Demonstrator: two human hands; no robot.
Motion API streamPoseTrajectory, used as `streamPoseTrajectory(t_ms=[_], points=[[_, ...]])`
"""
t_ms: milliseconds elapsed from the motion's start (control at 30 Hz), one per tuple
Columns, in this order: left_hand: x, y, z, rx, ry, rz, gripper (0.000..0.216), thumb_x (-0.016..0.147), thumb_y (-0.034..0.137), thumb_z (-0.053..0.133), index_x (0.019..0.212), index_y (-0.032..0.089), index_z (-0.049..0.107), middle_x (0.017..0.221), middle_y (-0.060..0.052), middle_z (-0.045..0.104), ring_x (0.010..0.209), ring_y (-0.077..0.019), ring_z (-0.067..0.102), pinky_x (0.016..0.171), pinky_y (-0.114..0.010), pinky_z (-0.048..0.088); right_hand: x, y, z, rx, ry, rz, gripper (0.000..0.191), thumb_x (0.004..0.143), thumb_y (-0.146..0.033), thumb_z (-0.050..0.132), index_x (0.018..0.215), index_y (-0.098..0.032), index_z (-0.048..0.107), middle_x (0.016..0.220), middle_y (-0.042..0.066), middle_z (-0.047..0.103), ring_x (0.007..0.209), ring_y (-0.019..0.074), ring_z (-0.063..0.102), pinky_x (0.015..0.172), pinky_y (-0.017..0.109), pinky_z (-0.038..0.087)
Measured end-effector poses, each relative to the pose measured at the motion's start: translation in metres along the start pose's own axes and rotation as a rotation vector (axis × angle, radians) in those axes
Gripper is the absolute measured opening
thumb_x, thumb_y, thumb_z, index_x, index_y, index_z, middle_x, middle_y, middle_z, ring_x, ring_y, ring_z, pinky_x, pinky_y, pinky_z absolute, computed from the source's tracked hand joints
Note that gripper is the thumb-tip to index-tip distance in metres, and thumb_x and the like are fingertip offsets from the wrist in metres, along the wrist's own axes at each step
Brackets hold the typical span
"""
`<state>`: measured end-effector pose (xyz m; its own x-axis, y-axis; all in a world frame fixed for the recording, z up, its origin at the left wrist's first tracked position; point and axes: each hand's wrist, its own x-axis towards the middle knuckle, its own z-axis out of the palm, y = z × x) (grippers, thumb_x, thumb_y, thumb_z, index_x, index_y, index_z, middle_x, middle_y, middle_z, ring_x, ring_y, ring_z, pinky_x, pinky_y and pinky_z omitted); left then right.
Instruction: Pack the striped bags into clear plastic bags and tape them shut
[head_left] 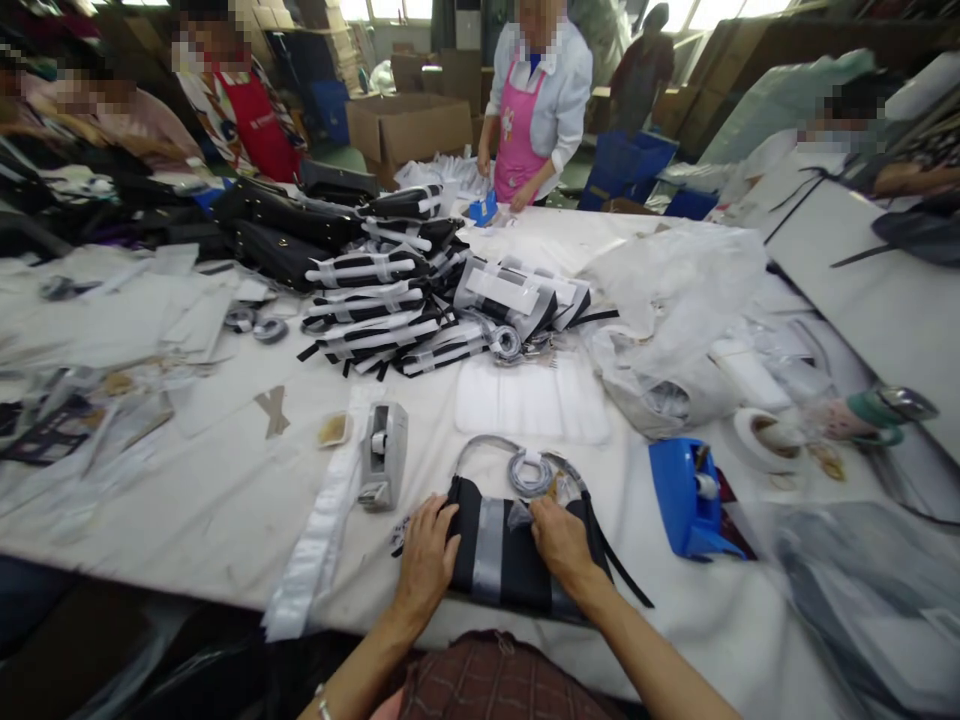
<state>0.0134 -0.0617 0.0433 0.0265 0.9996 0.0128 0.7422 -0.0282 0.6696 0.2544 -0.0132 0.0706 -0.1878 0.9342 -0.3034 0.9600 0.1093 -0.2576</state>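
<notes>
A black handbag (517,555) with a grey stripe down its front lies flat at the table's near edge. My left hand (427,555) rests on its left end, fingers stretched out and thumb apart. My right hand (562,540) is closed at the bag's upper edge, its fingertips on a small crumpled piece of clear plastic (517,515). Just behind the bag lies a coiled grey strap (529,473) with a white wrap through it. A black strap end (626,570) trails out to the right.
A grey tape dispenser (384,455) stands left, beside a strip of clear bags (319,530) and a small dish (334,430). At right is a blue tape dispenser (686,500). White foam sheets (532,400) and stacked wrapped bags (375,300) lie beyond. A co-worker (525,120) stands across the table.
</notes>
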Motion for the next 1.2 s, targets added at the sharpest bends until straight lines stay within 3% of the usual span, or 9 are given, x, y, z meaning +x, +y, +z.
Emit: streamPoseTrajectory(t_ms=[100, 267, 433, 533, 667, 867, 1000, 1067, 1200], points=[[-0.006, -0.02, 0.012, -0.073, -0.014, -0.027, 0.042, 0.085, 0.016, 0.046, 0.127, 0.02, 0.052, 0.128, -0.01, 0.058, 0.122, -0.0229, 0.052, 0.106, -0.044, 0.041, 0.006, -0.019, 0.01, -0.013, -0.038, 0.032, 0.029, 0.086, -0.003, 0.039, 0.091, -0.014, 0.066, 0.097, 0.016, 0.069, 0.085, 0.0241, 0.066, 0.07, 0.03, 0.046], [-0.006, -0.025, 0.023, -0.163, -0.015, -0.052, 0.037, 0.084, 0.017, 0.048, 0.12, 0.019, 0.057, 0.122, -0.01, 0.059, 0.118, -0.0228, 0.054, 0.105, -0.045, 0.042, -0.006, -0.037, 0.016, 0.069, -0.058, 0.077, 0.029, 0.087, -0.004, 0.042, 0.095, -0.013, 0.068, 0.093, 0.018, 0.069, 0.082, 0.0262, 0.067, 0.071, 0.034, 0.046], [-0.006, -0.025, 0.024, -0.193, -0.004, -0.039, 0.036, 0.084, 0.017, 0.048, 0.119, 0.021, 0.057, 0.121, -0.009, 0.059, 0.116, -0.0232, 0.054, 0.104, -0.046, 0.042, -0.015, -0.056, 0.024, 0.324, -0.04, 0.178, 0.018, 0.084, -0.009, 0.049, 0.083, -0.016, 0.066, 0.101, 0.015, 0.068, 0.087, 0.0244, 0.066, 0.074, 0.032, 0.044], [-0.006, -0.026, 0.025, -0.203, 0.003, -0.045, 0.036, 0.083, 0.017, 0.048, 0.118, 0.02, 0.057, 0.121, -0.01, 0.058, 0.116, -0.0237, 0.054, 0.103, -0.047, 0.042, -0.012, -0.062, 0.03, 0.574, -0.048, 0.297, 0.014, 0.084, -0.02, 0.052, 0.072, -0.018, 0.059, 0.08, 0.008, 0.067, 0.072, 0.0193, 0.064, 0.063, 0.027, 0.044], [-0.006, -0.026, 0.026, -0.233, 0.004, -0.055, 0.036, 0.084, 0.018, 0.048, 0.118, 0.021, 0.057, 0.121, -0.009, 0.058, 0.116, -0.0237, 0.054, 0.104, -0.048, 0.042, -0.008, -0.064, 0.038, 0.966, -0.124, 0.503, 0.023, 0.089, -0.038, 0.042, 0.074, -0.022, 0.049, 0.046, -0.006, 0.041, 0.036, 0.0112, 0.04, 0.04, 0.021, 0.032], [-0.004, -0.026, 0.022, -0.275, 0.004, -0.073, 0.034, 0.083, 0.02, 0.049, 0.117, 0.021, 0.057, 0.119, -0.009, 0.059, 0.115, -0.024, 0.054, 0.104, -0.048, 0.041, -0.024, -0.068, 0.036, 1.385, -0.273, 0.607, 0.034, 0.085, -0.046, 0.053, 0.068, -0.022, 0.035, 0.048, -0.012, 0.024, 0.034, 0.0031, 0.024, 0.041, 0.015, 0.034], [-0.002, -0.029, 0.02, -0.287, 0.0, -0.103, 0.032, 0.083, 0.021, 0.051, 0.114, 0.021, 0.058, 0.113, -0.008, 0.06, 0.111, -0.0233, 0.056, 0.103, -0.047, 0.042, -0.038, -0.069, 0.035, 1.428, -0.392, 0.575, 0.03, 0.084, -0.051, 0.053, 0.081, -0.023, 0.044, 0.056, -0.008, 0.045, 0.033, 0.0057, 0.038, 0.04, 0.021, 0.041], [-0.002, -0.03, 0.019, -0.289, -0.01, -0.111, 0.032, 0.083, 0.022, 0.051, 0.114, 0.021, 0.058, 0.113, -0.007, 0.06, 0.111, -0.0229, 0.056, 0.103, -0.047, 0.043, -0.041, -0.065, 0.034, 1.368, -0.42, 0.534, 0.028, 0.079, -0.048, 0.056, 0.087, -0.023, 0.046, 0.064, -0.005, 0.054, 0.035, 0.0087, 0.047, 0.037, 0.022, 0.038], [-0.002, -0.029, 0.018, -0.284, -0.019, -0.125, 0.031, 0.085, 0.024, 0.051, 0.115, 0.023, 0.057, 0.115, -0.006, 0.059, 0.113, -0.0231, 0.055, 0.104, -0.047, 0.042, -0.039, -0.052, 0.028, 1.129, -0.2, 0.392, 0.032, 0.071, -0.038, 0.061, 0.098, -0.022, 0.053, 0.082, -0.002, 0.063, 0.036, 0.0075, 0.049, 0.035, 0.022, 0.032]])
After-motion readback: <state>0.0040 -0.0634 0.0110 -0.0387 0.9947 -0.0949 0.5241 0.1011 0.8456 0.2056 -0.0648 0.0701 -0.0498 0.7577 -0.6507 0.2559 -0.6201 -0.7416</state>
